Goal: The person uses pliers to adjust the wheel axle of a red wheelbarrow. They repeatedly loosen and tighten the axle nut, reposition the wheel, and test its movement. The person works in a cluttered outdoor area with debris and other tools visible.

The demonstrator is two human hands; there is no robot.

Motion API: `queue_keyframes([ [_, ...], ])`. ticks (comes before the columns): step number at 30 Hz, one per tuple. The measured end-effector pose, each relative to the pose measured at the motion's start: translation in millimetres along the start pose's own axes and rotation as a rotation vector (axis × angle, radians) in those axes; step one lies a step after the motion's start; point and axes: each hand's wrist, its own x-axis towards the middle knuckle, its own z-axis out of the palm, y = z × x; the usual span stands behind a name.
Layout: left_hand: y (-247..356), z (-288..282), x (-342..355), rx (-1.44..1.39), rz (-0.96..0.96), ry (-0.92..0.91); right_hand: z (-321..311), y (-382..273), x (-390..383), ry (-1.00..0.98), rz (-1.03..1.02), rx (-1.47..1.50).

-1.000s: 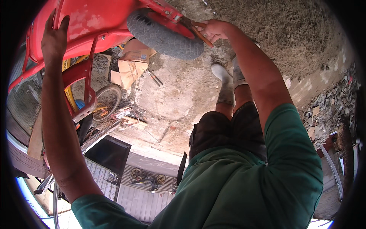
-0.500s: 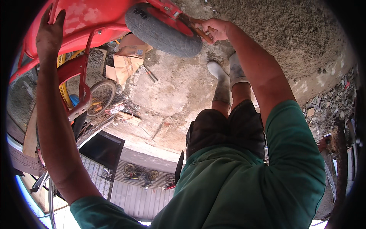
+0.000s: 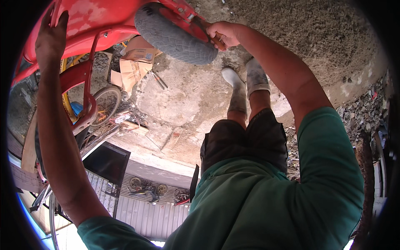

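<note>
1. Currently: person bent over an upturned red wheelbarrow, view looking down past green shirt and dark shorts to the concrete floor.
2. Left hand: flat and open, palm pressed on the red tray's underside near its edge. Steadying, not gripping.
3. Right hand: fingers closed around something at the wheel mount beside the grey tyre. Likely a tool handle or the axle end; cannot tell which, it's hidden in the fist.
4. Tyre location: top centre of frame, seated between the red fork brackets, clear of the floor.
5. Orientation: tread band's long axis runs upper-left to lower-right in frame. Axle would run across that, toward the right hand.
6. Progress, judged: wheel sits in the frame, so either not removed yet or already refitted. Fasteners not readable. Work at the axle looks mid-way, nothing visibly finished.
7. Nearby: cardboard scraps and a pair of pliers lie on the floor under the tyre; a bicycle wheel at left.
</note>
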Motion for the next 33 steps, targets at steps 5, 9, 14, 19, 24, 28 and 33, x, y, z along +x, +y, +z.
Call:
queue_keyframes([
  [5,16,-5,0,0.026,-0.056,-0.038,2,-5,13,0.067,0.084,-0.195],
  [9,16,-13,-3,-0.005,-0.032,-0.029,27,-22,8,0.184,0.105,-0.642],
  [14,14,-6,-1,-0.019,-0.031,-0.034,36,-31,-6,0.245,0.073,-0.887],
  [19,24,-13,-4,-0.058,-0.086,-0.06,39,-35,-17,0.247,0.051,-0.979],
  [24,15,-13,-7,-0.031,-0.047,-0.043,43,-42,-53,0.17,-0.01,-0.94],
  [28,32,-11,-3,-0.044,-0.074,-0.045,-24,17,-20,0.115,0.165,-0.612],
  [33,23,-24,-12,-0.016,-0.049,-0.024,-5,61,-36,0.26,0.056,-0.437],
])
